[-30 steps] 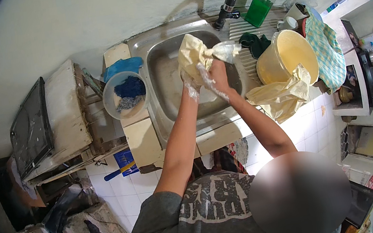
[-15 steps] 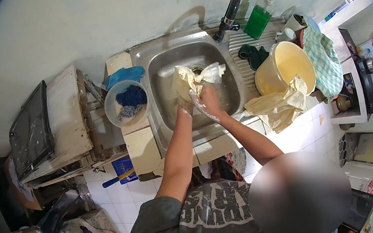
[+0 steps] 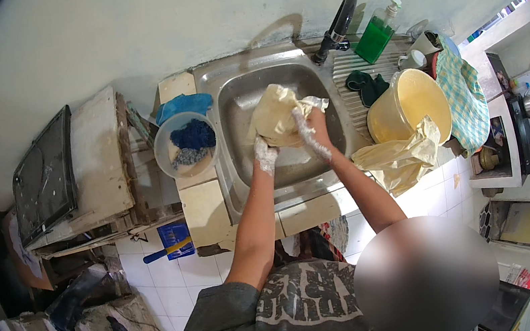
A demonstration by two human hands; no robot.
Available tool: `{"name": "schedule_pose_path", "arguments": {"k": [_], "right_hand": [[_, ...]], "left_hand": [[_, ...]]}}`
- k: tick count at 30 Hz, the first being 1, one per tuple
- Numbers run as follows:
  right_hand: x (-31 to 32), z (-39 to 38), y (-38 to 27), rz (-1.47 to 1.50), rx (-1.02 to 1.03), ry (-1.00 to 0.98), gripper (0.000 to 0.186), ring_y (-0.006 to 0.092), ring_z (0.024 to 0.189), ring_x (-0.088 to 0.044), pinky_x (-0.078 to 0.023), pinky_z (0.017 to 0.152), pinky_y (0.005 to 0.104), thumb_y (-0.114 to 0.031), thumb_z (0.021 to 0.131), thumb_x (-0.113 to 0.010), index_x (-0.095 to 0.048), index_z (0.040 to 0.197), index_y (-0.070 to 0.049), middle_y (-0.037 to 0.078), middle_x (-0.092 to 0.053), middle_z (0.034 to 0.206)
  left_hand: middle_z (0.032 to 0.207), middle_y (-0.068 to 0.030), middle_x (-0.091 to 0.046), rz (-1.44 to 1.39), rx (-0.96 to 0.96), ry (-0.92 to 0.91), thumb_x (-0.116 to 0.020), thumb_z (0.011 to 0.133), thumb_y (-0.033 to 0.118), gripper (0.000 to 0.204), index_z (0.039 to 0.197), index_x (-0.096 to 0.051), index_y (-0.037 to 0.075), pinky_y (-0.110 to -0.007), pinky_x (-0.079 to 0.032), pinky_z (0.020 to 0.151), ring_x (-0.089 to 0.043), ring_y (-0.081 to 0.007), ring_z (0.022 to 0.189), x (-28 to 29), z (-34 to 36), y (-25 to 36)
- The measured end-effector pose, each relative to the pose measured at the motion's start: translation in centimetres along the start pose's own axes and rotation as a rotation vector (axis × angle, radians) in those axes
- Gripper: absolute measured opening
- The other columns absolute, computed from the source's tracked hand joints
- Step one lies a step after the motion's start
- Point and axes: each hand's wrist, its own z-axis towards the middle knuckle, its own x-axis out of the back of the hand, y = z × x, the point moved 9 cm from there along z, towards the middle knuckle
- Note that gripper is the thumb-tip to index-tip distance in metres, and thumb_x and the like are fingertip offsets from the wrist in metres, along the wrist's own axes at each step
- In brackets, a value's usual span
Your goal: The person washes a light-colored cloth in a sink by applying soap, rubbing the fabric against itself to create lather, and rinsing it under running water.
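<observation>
Over the steel sink [image 3: 227,130] I hold up a shiny cream-yellow cloth [image 3: 277,118], bunched and puffed out. My left hand [image 3: 265,150] is closed on its lower left edge, the fingers partly hidden by the fabric. My right hand [image 3: 315,130] grips the cloth's right end, where a pale bit sticks out above the fist. White suds coat both wrists and the back of my right hand. Right of the sink, another cream-yellow cloth [image 3: 396,159] hangs over the rim of a yellow bucket [image 3: 380,115] and down the counter's front.
A black faucet [image 3: 340,23] rises behind the sink. Beside it stands a green soap bottle [image 3: 375,41]; a dark green cloth [image 3: 368,87] lies on the drainboard. To the left are a clear tub [image 3: 174,168] with blue scrubbers and a blue cloth [image 3: 182,106].
The bunched cloth has opened out into a wider, fuller shape. My hands have moved apart, the right one shifting rightward, and the wrists look more covered in suds.
</observation>
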Motion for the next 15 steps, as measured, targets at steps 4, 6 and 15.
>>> {"name": "schedule_pose_path", "arguments": {"k": [4,6,15], "right_hand": [[1.3,3.4,2.7,0.036,0.005,0.063,0.037,0.0208,0.043,-0.042,-0.036,0.046,0.0394,-0.026,0.080,-0.056,-0.050,0.062,0.005,0.016,-0.046,0.048],[2.5,4.4,0.9,0.058,0.027,0.028,0.034,0.0225,0.043,-0.045,-0.038,0.047,0.0382,-0.025,0.080,-0.055,-0.053,0.065,0.006,0.017,-0.048,0.050],[0.4,4.3,-1.2,-0.259,0.092,-0.116,0.033,0.0220,0.063,-0.053,-0.041,0.060,0.0367,-0.028,0.079,-0.059,-0.057,0.082,0.005,0.016,-0.057,0.070]], "left_hand": [[0.124,-0.0094,-0.046,0.041,-0.049,-0.004,-0.033,0.093,0.023,0.037,0.126,-0.038,0.007,-0.040,-0.043,0.092,-0.049,-0.0260,0.109,0.8,-1.4,-1.6],[0.123,-0.0094,-0.046,-0.062,0.045,-0.074,-0.034,0.093,0.022,0.036,0.125,-0.039,0.007,-0.039,-0.042,0.091,-0.050,-0.0262,0.107,-1.2,-3.5,-2.6],[0.116,-0.0141,-0.050,-0.210,-0.071,0.347,-0.037,0.091,0.012,0.029,0.118,-0.043,0.003,-0.035,-0.047,0.089,-0.052,-0.0250,0.104,0.0,-1.7,-4.0]]}}
